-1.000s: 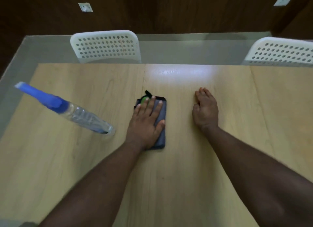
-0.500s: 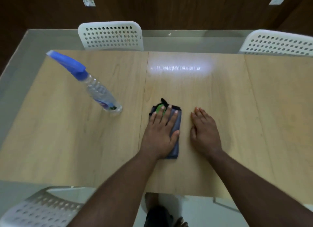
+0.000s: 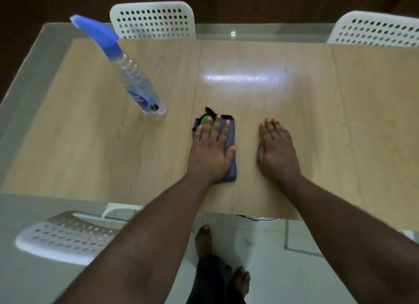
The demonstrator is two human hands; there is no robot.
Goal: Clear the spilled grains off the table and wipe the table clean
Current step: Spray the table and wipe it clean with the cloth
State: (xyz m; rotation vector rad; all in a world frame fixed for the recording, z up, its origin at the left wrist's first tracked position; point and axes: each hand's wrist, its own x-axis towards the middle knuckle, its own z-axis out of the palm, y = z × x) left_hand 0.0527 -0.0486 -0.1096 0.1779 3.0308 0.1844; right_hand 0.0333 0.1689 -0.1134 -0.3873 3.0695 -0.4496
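Though no grains show anywhere in view, the wooden surface (image 3: 283, 113) is being wiped, and I judge the job to be in its wiping stage. It fills most of the frame, pale and glossy, with a bright glare patch toward its far side. White perforated chairs stand around it: one at the far left (image 3: 152, 20), one at the far right (image 3: 376, 29), and one at the near left (image 3: 65, 238) seen partly through a glass border. Below the near edge the floor and the person's bare feet show.

The spray bottle (image 3: 133, 77) stands on the left part of the surface, blue trigger head up, well apart from both hands.

The right hand (image 3: 277, 151) lies flat on bare wood, fingers straight and together, holding nothing; it seems to serve only as a brace.

The left hand (image 3: 210, 151) presses flat on the cloth (image 3: 231, 165), fingers (image 3: 218, 126) straight and slightly spread, thumb out to the right along the cloth's edge. Nothing is gripped; the palm simply pins it down.

The cloth, a folded grey-blue pad with a dark hem and a green patch at its far end, lies directly under that hand, near the middle of the surface, its long axis running near to far. The left hand owns it; the right rests just beside it, apart.
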